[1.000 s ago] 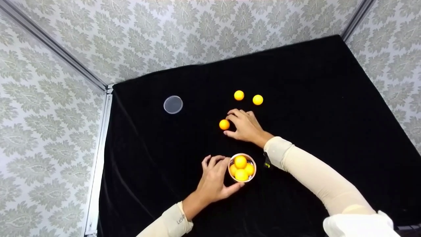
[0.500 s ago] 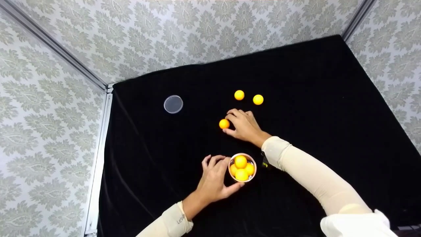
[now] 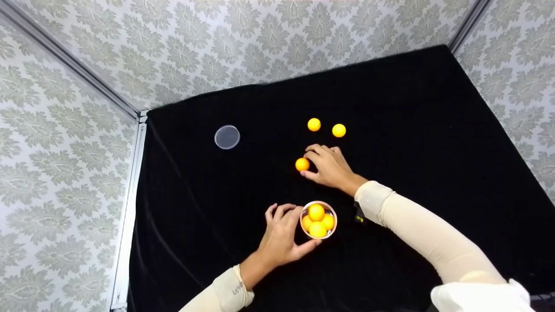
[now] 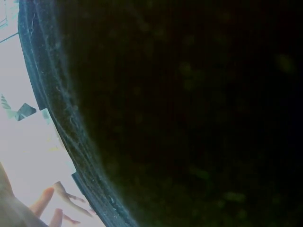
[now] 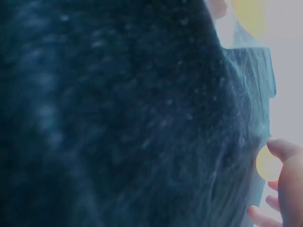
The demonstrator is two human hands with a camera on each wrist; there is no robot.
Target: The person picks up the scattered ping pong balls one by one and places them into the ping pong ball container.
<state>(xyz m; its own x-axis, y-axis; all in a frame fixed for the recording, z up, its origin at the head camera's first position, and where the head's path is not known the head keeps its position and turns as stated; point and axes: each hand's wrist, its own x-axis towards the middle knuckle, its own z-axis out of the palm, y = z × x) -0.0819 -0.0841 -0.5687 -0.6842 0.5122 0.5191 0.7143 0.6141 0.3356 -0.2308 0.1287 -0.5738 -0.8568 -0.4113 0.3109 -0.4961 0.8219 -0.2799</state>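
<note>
My right hand [image 3: 328, 167] reaches over a black cloth [image 3: 412, 130], thumb and fingers bent toward each other with a gap between them, and in that gap they pinch an orange ball [image 3: 302, 164]. The right wrist view shows my thumb against the ball's edge, with other fingers below it. My left hand [image 3: 279, 236] is curved around a small round cup [image 3: 335, 223], thumb along its near side and fingertips at its left side; four balls [image 3: 318, 229] show inside. On my left cuff [image 3: 236, 288] is dark lettering that seems to begin "Le"; the rest is too blurred to read. A dark object with a yellow mark [image 3: 359, 217] shows beneath my right cuff. The pinched ball sits at the left side of my right hand, beyond the cup and a little to its left; I cannot tell whether it touches the cloth. Farther away, past my right knuckles, lie two loose balls [image 3: 314, 125], near each other but apart. A clear round disc [image 3: 227, 137] lies well off to the left.
</note>
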